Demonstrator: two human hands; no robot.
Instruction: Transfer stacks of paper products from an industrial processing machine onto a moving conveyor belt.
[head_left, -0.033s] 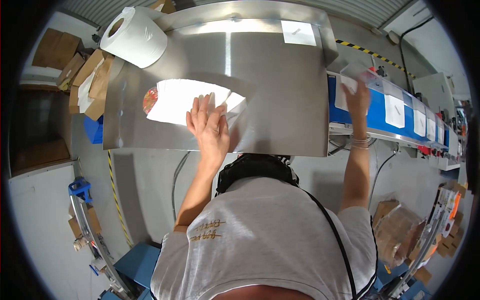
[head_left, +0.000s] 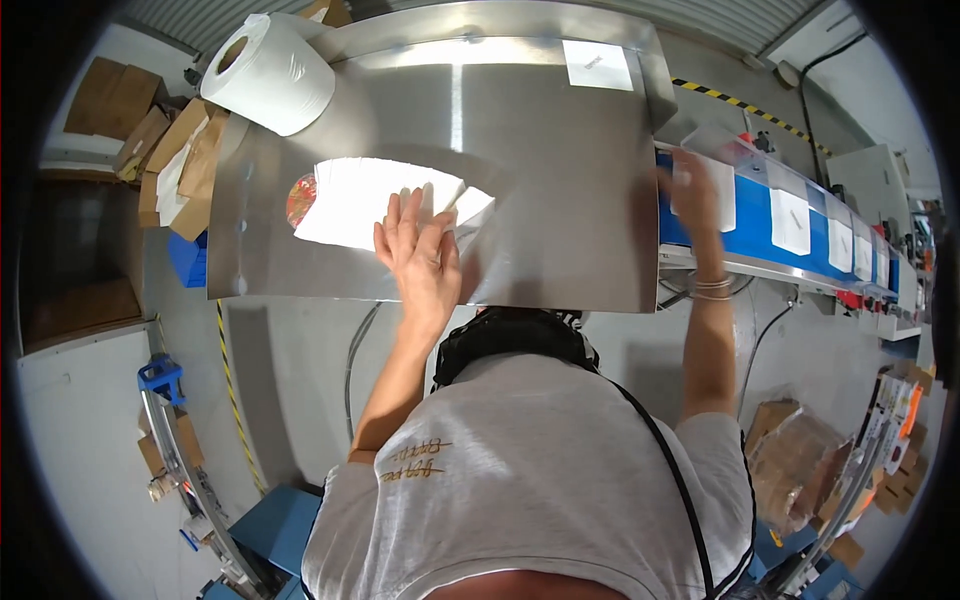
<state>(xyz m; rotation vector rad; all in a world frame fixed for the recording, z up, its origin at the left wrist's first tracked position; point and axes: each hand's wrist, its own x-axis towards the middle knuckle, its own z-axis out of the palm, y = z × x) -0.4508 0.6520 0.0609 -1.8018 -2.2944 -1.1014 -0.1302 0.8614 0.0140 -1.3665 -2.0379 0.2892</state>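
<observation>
Flat white packets (head_left: 345, 200) are lying fanned on the steel table (head_left: 570, 190); your left hand (head_left: 417, 240) is resting on their right end, fingers loosely spread, clenching nothing. Your right hand (head_left: 692, 195) is showing blurred over the nearest packet (head_left: 727, 195) on the blue conveyor belt (head_left: 750, 212); I cannot tell whether it is gripping. You are probably collecting packets, and the next move is likely calling for a light edge pinch.
</observation>
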